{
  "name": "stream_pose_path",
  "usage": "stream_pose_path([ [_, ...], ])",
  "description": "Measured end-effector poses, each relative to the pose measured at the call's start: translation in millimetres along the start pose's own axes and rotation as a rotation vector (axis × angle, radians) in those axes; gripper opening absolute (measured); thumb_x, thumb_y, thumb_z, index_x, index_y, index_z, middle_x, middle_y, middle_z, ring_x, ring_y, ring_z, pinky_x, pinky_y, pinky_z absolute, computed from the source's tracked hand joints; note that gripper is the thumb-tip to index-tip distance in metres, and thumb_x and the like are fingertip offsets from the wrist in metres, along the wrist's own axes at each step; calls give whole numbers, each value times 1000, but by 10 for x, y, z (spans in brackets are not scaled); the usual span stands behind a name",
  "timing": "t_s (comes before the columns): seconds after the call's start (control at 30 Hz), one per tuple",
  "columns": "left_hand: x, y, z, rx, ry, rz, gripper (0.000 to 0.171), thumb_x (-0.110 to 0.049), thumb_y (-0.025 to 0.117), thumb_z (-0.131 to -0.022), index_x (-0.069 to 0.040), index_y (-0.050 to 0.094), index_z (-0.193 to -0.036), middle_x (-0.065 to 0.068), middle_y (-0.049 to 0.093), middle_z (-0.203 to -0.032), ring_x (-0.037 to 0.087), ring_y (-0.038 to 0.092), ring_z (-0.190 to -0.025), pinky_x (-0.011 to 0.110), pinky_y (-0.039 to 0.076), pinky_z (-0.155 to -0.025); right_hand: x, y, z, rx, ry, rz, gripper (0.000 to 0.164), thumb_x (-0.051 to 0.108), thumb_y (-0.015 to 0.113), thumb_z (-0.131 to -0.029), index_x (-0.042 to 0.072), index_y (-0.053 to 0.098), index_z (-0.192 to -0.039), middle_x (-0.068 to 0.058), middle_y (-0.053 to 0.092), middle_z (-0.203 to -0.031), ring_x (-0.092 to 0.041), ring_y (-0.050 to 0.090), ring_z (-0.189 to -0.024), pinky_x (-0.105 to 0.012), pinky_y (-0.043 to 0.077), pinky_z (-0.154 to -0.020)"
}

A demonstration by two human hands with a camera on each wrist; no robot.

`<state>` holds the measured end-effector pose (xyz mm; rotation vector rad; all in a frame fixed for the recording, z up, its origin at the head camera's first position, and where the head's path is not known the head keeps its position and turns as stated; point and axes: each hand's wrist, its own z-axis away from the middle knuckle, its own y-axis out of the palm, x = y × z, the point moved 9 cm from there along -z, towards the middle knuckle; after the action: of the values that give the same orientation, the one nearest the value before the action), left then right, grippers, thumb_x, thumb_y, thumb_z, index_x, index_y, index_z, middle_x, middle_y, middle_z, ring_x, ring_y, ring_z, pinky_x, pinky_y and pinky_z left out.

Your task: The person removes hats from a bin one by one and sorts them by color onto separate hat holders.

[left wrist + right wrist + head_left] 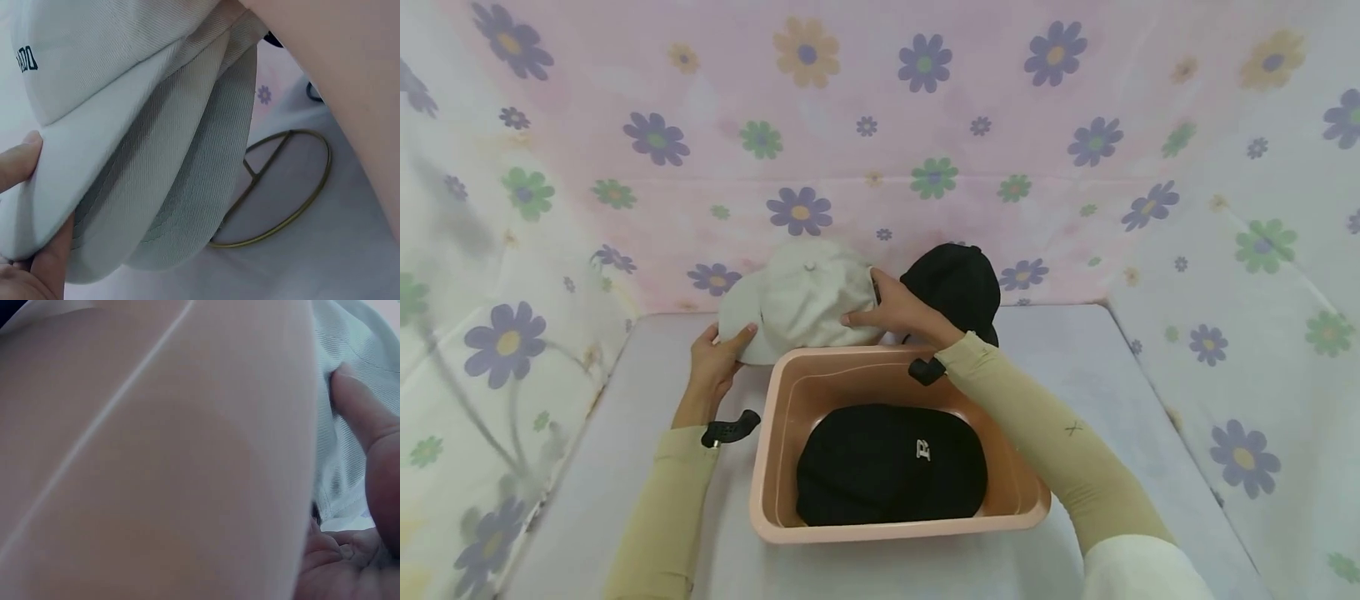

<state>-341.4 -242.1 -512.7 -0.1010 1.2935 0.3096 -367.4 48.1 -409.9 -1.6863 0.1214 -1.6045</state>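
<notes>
A white cap (808,292) tops a nested stack behind the bin, its brim pointing left. My left hand (715,358) pinches the top brim, thumb above and fingers below. Under that brim, the left wrist view shows two more pale cap brims (194,187). At the crown's other end, my right hand (906,310) grips the cap's back edge, thumb (356,400) pressed on the cloth. Part of the right wrist view is blocked by the bin wall. Beside the right hand stands a black cap (958,287), partly covered by the wrist.
A pink plastic bin (760,475) stands in front of the caps, between the forearms. Inside lies a black cap (880,467) with a silver letter. A brass wire hoop (322,178) shows beneath the pale brims. Flower-print cloth walls (880,108) enclose the table's back and sides.
</notes>
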Motion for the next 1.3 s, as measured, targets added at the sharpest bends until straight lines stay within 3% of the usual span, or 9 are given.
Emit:
stream_pose_path([
  [0.1, 18, -8, -5, -11, 13, -41, 75, -22, 78, -91, -2, 40, -153, 19, 45, -147, 13, 63, -108, 16, 57, -74, -13, 6, 11, 4, -3, 38, 108, 41, 80, -88, 5, 10, -163, -15, 24, -166, -31, 33, -150, -47, 37, -117],
  [0.23, 54, -25, -1, -29, -8, -91, 77, -23, 77, -92, -2, 39, -154, 21, 45, -148, 10, 64, -99, 16, 57, -71, 9, 23, 31, 13, -31, 69, 109, 38, 81, -87, 4, 10, -163, -16, 26, -166, -30, 34, -149, -46, 36, -118],
  [0.57, 109, -49, 25, -70, -15, -119, 78, -30, 79, -90, -1, 41, -152, 18, 49, -139, 6, 62, -89, 17, 57, -65, 19, 68, 67, 42, -13, 109, 116, 32, 82, -88, 4, -2, -163, -14, 7, -171, -29, 17, -156, -43, 26, -124],
  [0.7, 109, -56, 20, -69, -25, -94, 78, -33, 80, -89, -2, 43, -150, 14, 52, -133, 5, 63, -88, 17, 58, -66, -6, 68, 50, 64, -22, 100, 117, 34, 81, -88, 5, -4, -163, -14, 6, -171, -28, 19, -156, -42, 28, -123],
  [0.9, 87, -98, 18, -72, -54, -22, 63, -30, 80, -89, -3, 50, -139, 8, 55, -117, 2, 66, -75, 17, 58, -64, -15, 55, 55, 115, -55, -18, 117, 23, 83, -87, 8, -5, -163, -13, 16, -169, -26, 31, -151, -41, 36, -119],
  [1.07, 6, -105, 16, -44, -46, -73, 54, -29, 80, -90, 0, 53, -127, 7, 55, -108, 2, 65, -69, 17, 56, -60, 2, 56, 43, 113, -54, 24, 120, 24, 84, -86, 6, -6, -163, -14, 14, -169, -28, 28, -152, -41, 34, -120],
  [1.3, -18, -85, 46, -17, -52, -140, 57, -31, 78, -91, 2, 52, -128, 5, 58, -97, 3, 66, -62, 18, 57, -58, 27, 53, 54, 88, -60, 50, 117, 24, 85, -85, 7, 0, -163, -13, 18, -168, -28, 30, -151, -43, 34, -120],
])
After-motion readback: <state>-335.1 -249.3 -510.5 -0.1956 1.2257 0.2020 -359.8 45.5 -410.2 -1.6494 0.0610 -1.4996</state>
